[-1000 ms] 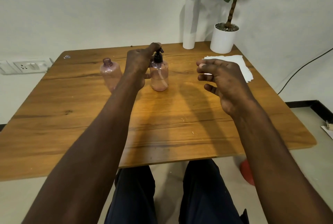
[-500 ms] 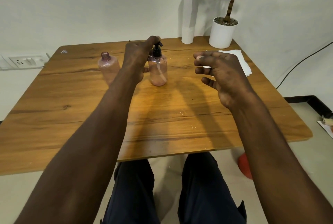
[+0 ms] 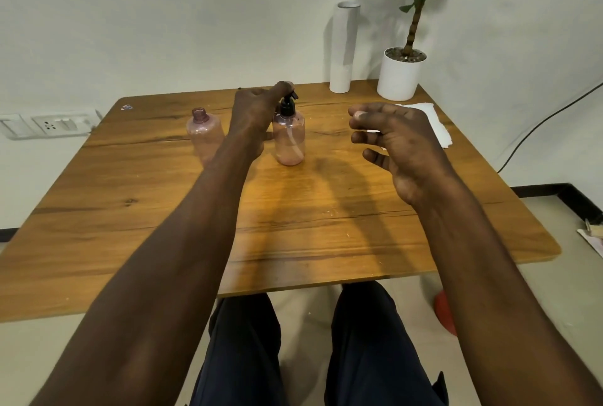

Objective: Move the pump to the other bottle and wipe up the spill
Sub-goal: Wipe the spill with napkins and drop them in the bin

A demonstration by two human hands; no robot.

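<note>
Two pink see-through bottles stand on the wooden table [image 3: 326, 226]. The right bottle [image 3: 289, 141] carries a black pump [image 3: 288, 104]. The left bottle [image 3: 204, 136] has a bare open neck, and my forearm hides part of it. My left hand [image 3: 254, 111] is beside the pump bottle, one finger resting on top of the pump head. My right hand [image 3: 394, 141] hovers above the table to the right of the bottle, fingers loosely curled, holding nothing. A white cloth or paper sheet [image 3: 430, 121] lies at the back right, partly hidden behind my right hand. I see no spill.
A white paper roll [image 3: 342, 46] and a white potted plant [image 3: 399, 74] stand at the table's far right edge. A small wrapper [image 3: 126, 107] lies at the far left corner. My legs show under the near edge.
The view has shifted a little. Both hands keep about the same places by the pump bottle.
</note>
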